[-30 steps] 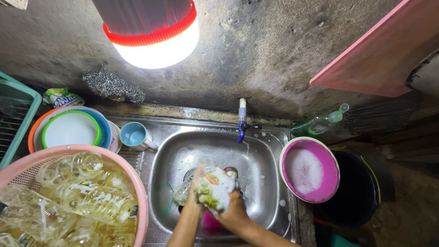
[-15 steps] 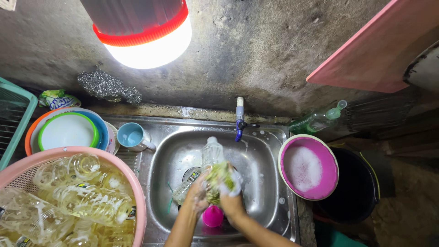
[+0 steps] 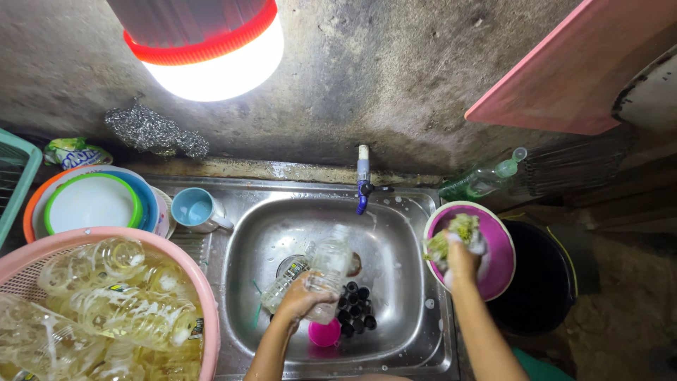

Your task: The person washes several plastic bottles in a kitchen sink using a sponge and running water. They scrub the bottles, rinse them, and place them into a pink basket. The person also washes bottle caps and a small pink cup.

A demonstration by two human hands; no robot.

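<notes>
My left hand (image 3: 303,296) is wrapped round the lower body of a clear plastic bottle (image 3: 328,271), fingers clamped on its wall, holding it tilted over the middle of the stainless steel sink (image 3: 395,233) with its neck pointing toward twelve o'clock. The bottle looks empty and thin-walled, so I judge it light and easy to dent; it is wet and probably soapy, so slippery, and a grip round the wide middle or the ribbed part seems safer than the neck. A second clear bottle (image 3: 285,282) lies in the basin at about nine o'clock from my hand, and a cluster of black bottle caps (image 3: 355,308) sits just beside a small pink cup (image 3: 324,333) at six o'clock. My right hand (image 3: 462,257) is at three o'clock over the pink plastic bowl of suds (image 3: 502,243), fingers closed on a soft yellow-green sponge (image 3: 455,236); it is limp and squashes freely. At nine o'clock on the worktop a pink plastic basket (image 3: 201,296) holds many more clear bottles, and a pale blue mug (image 3: 196,210) stands near it.
</notes>
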